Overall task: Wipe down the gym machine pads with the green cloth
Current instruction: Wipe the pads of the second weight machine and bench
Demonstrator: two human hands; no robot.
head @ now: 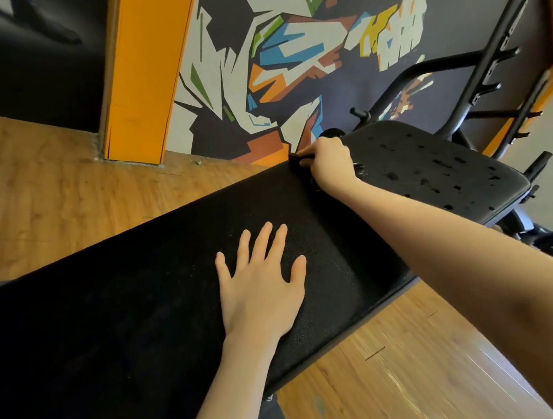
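My left hand point(261, 283) lies flat, fingers spread, on the long black back pad point(127, 303). My right hand point(329, 162) reaches ahead, fingers curled around a small dark handle point(297, 157) at the gap where this pad meets the worn seat pad point(430, 164). I can't see the green cloth anywhere.

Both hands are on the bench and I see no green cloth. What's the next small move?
Probably fetch the cloth: none is in view. The left hand lies flat on the long pad, and the right hand grips something dark at its far end, beside the worn seat pad.
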